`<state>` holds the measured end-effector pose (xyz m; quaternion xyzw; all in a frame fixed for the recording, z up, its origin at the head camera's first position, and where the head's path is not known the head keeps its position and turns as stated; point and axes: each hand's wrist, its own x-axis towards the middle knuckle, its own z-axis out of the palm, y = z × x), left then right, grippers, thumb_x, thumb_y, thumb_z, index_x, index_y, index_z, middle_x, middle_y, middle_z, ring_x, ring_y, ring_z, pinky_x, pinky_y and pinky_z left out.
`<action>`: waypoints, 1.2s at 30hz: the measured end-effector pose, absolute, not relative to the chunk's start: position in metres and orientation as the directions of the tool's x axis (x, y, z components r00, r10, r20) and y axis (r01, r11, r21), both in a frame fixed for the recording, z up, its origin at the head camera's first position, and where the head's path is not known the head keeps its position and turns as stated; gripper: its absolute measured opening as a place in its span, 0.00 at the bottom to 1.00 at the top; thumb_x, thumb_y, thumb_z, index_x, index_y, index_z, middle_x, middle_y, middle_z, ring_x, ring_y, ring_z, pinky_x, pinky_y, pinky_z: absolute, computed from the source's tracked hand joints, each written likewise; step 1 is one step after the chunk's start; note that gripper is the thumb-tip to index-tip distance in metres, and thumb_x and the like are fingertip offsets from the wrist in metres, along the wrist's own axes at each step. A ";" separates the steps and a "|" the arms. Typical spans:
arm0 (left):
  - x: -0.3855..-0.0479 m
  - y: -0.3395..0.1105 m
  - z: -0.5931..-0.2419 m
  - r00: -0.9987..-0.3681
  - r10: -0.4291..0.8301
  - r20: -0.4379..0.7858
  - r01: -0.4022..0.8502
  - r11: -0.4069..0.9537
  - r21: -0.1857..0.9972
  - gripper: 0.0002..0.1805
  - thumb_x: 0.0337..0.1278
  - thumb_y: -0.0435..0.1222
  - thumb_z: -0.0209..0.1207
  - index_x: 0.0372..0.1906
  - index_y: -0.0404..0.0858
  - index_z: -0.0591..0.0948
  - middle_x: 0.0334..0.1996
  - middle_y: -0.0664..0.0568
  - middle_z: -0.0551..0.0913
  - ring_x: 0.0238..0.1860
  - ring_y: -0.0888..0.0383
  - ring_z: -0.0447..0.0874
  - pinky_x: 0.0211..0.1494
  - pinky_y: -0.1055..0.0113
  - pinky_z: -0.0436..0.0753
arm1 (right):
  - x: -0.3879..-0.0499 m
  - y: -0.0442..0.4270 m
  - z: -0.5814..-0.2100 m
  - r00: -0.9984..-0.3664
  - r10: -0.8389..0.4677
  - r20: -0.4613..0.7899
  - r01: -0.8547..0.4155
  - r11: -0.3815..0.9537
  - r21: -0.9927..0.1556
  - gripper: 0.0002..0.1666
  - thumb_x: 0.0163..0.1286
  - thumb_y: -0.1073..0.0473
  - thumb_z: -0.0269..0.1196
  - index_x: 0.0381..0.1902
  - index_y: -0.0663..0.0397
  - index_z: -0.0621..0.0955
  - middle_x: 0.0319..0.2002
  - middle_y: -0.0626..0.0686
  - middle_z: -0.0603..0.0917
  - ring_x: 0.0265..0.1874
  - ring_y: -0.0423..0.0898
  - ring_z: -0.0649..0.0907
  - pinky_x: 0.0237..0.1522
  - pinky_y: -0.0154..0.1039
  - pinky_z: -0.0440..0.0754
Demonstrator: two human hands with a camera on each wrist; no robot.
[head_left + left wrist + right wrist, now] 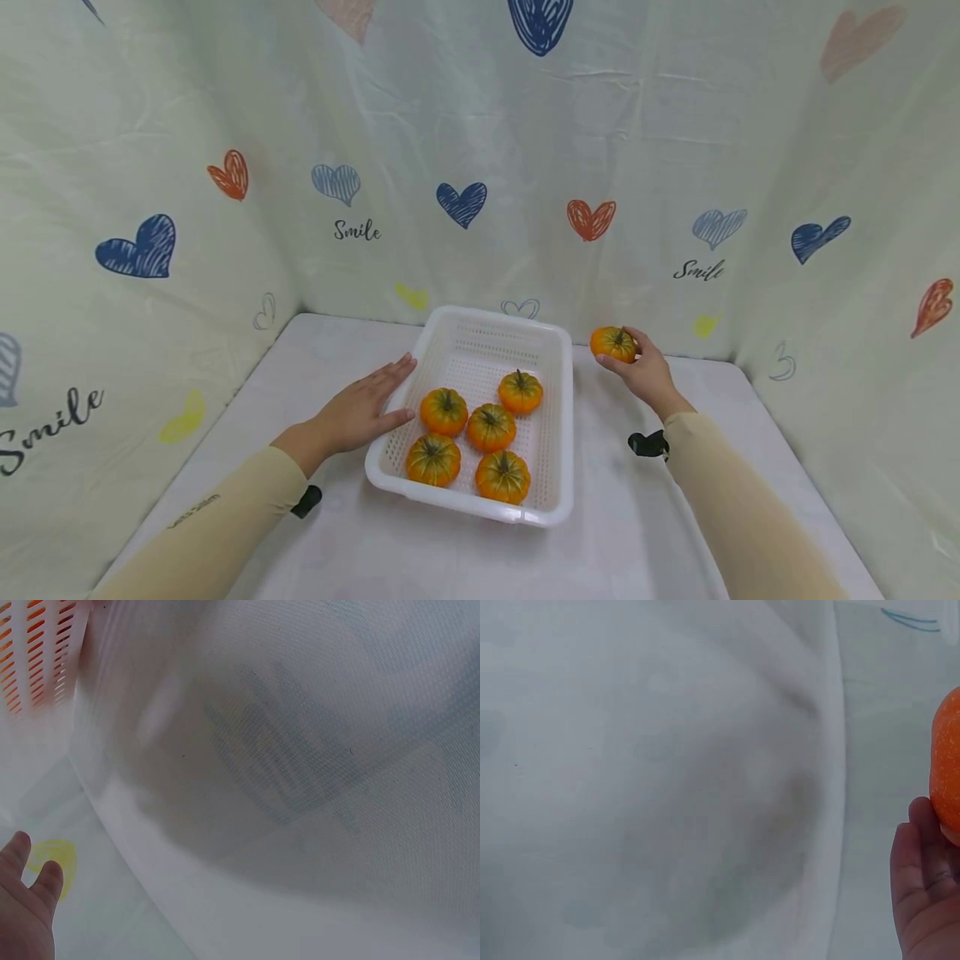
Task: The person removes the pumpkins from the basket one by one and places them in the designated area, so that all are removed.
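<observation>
A white perforated basket (555,417) holds several small orange pumpkins (491,427) with green-streaked tops. To the right of the basket, my right hand (647,373) grips another orange pumpkin (612,343) between thumb and fingers, near the table's back edge. The right wrist view shows that pumpkin (946,761) at the right border, against the fingers of my right hand (928,892). My left hand (367,408) rests with fairly straight fingers on the basket's left rim. In the left wrist view, part of my left hand (30,900) shows below the basket's slotted wall (45,652).
The basket stands on a white-covered table (322,533). Behind and beside the table hangs a pale curtain (525,150) printed with hearts and the word Smile. Dark wrist-worn pieces (648,444) sit under both wrists.
</observation>
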<state>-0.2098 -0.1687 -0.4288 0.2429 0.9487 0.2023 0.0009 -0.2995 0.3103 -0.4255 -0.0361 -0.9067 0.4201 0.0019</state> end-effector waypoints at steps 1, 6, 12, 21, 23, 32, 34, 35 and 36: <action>-0.210 -0.169 -0.429 -0.882 0.462 0.097 0.461 0.800 0.385 0.43 0.69 0.55 0.54 0.80 0.41 0.53 0.79 0.48 0.51 0.76 0.43 0.52 0.73 0.41 0.56 | -0.300 0.310 -0.430 -0.996 0.073 -0.043 0.080 0.650 -0.756 0.62 0.61 0.34 0.69 0.80 0.50 0.51 0.73 0.68 0.58 0.67 0.67 0.64 0.66 0.62 0.66; -0.210 -0.169 -0.430 -0.887 0.454 0.087 0.451 0.807 0.381 0.45 0.68 0.59 0.53 0.80 0.43 0.52 0.79 0.49 0.51 0.76 0.43 0.52 0.73 0.40 0.56 | -0.304 0.307 -0.455 -0.990 0.091 -0.106 0.140 0.666 -0.732 0.58 0.62 0.37 0.70 0.79 0.50 0.54 0.74 0.67 0.59 0.67 0.66 0.64 0.68 0.64 0.62; -0.211 -0.169 -0.433 -0.891 0.448 0.077 0.442 0.814 0.376 0.45 0.68 0.60 0.52 0.80 0.44 0.52 0.79 0.49 0.51 0.76 0.43 0.52 0.73 0.39 0.56 | -0.306 0.306 -0.480 -0.982 0.101 -0.160 0.186 0.674 -0.715 0.60 0.61 0.36 0.70 0.79 0.52 0.54 0.73 0.67 0.60 0.67 0.66 0.64 0.68 0.66 0.59; -0.211 -0.169 -0.432 -0.892 0.445 0.072 0.438 0.816 0.377 0.45 0.69 0.59 0.52 0.81 0.44 0.51 0.79 0.50 0.50 0.76 0.44 0.51 0.73 0.39 0.56 | -0.302 0.300 -0.484 -0.985 0.103 -0.142 0.174 0.675 -0.717 0.58 0.63 0.39 0.69 0.79 0.55 0.53 0.72 0.68 0.61 0.66 0.65 0.66 0.68 0.64 0.60; -0.211 -0.169 -0.432 -0.893 0.444 0.072 0.437 0.817 0.377 0.44 0.69 0.57 0.53 0.81 0.44 0.51 0.79 0.50 0.50 0.76 0.44 0.51 0.72 0.39 0.57 | -0.302 0.299 -0.483 -0.984 0.101 -0.144 0.174 0.678 -0.714 0.58 0.64 0.39 0.69 0.79 0.55 0.52 0.72 0.68 0.61 0.66 0.65 0.66 0.68 0.64 0.60; -0.210 -0.168 -0.430 -0.898 0.437 0.063 0.426 0.820 0.382 0.44 0.69 0.55 0.54 0.81 0.44 0.51 0.79 0.49 0.50 0.76 0.43 0.52 0.72 0.38 0.56 | -0.305 0.302 -0.485 -0.989 0.078 -0.128 0.146 0.705 -0.694 0.58 0.65 0.39 0.68 0.79 0.56 0.51 0.73 0.68 0.60 0.68 0.66 0.64 0.69 0.64 0.57; -0.210 -0.168 -0.430 -0.897 0.437 0.064 0.426 0.820 0.382 0.44 0.69 0.55 0.54 0.80 0.44 0.51 0.79 0.49 0.50 0.76 0.43 0.52 0.72 0.39 0.56 | -0.306 0.302 -0.486 -0.988 0.078 -0.132 0.148 0.709 -0.689 0.58 0.65 0.38 0.68 0.79 0.56 0.51 0.73 0.68 0.60 0.68 0.67 0.63 0.69 0.65 0.57; -0.209 -0.168 -0.430 -0.897 0.438 0.065 0.427 0.819 0.383 0.44 0.69 0.55 0.55 0.80 0.43 0.51 0.79 0.49 0.50 0.76 0.43 0.52 0.72 0.39 0.56 | -0.306 0.302 -0.486 -0.988 0.078 -0.135 0.150 0.711 -0.687 0.58 0.65 0.38 0.67 0.79 0.56 0.51 0.73 0.68 0.59 0.68 0.67 0.63 0.69 0.65 0.57; -0.209 -0.167 -0.430 -0.896 0.439 0.066 0.429 0.818 0.384 0.44 0.69 0.54 0.55 0.80 0.43 0.51 0.79 0.49 0.50 0.76 0.43 0.52 0.73 0.39 0.56 | -0.306 0.302 -0.486 -0.987 0.077 -0.139 0.153 0.711 -0.686 0.59 0.65 0.38 0.67 0.80 0.56 0.50 0.73 0.68 0.59 0.68 0.67 0.63 0.69 0.65 0.57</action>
